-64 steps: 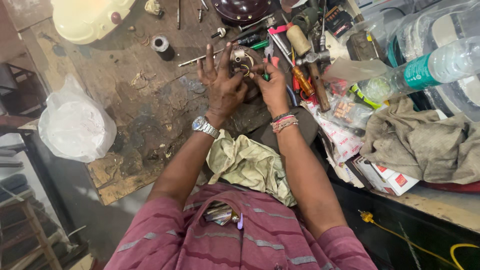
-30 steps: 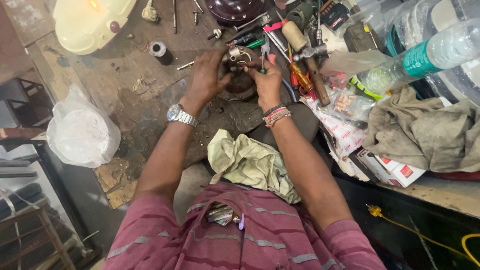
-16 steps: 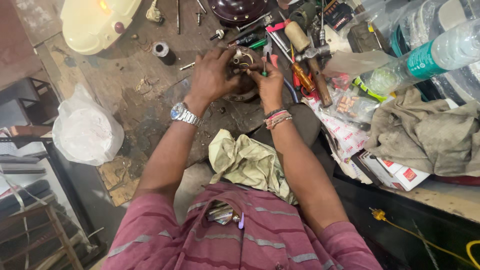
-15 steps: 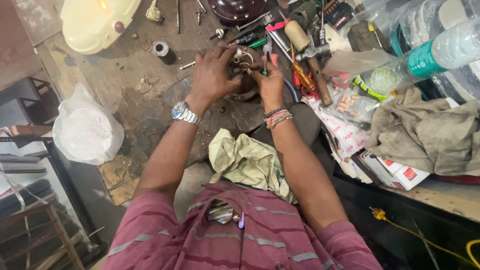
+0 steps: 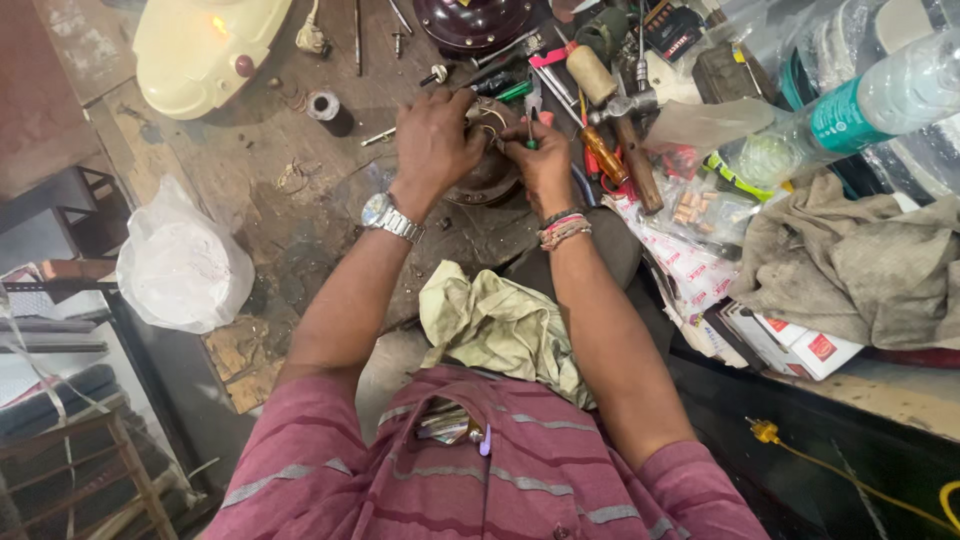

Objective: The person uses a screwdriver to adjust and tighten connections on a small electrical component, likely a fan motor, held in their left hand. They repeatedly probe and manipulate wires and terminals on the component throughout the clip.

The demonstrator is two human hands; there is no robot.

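My left hand (image 5: 432,140) is clamped over the top of a round dark metal part (image 5: 487,175), fingers curled round it. My right hand (image 5: 541,165) is pinched shut on a green-handled tool (image 5: 530,132), tip down at the part's wiring. The part sits on the bench (image 5: 250,190), mid-far, between both hands.

Containers: clear bottle (image 5: 880,95) with teal label lies on its side far right; can't tell how full. White plastic bag (image 5: 180,265) at the bench's near left edge is knotted, contents not visible. Clear packet (image 5: 700,205) right of the hammer (image 5: 625,140) holds small tan pieces. Shirt pocket (image 5: 450,425) has papers and a pen sticking out.

Hidden: most of the part is under my palms; the tool's tip is not readable. The cream housing (image 5: 205,50) and dark dome (image 5: 470,20) are cut off at the far edge.

Room: right side is jammed with tools, cartons and a grey rag (image 5: 850,265). Bare worn wood to the left, between black spool (image 5: 328,110) and bag. Yellow cloth (image 5: 500,325) on my lap, near.
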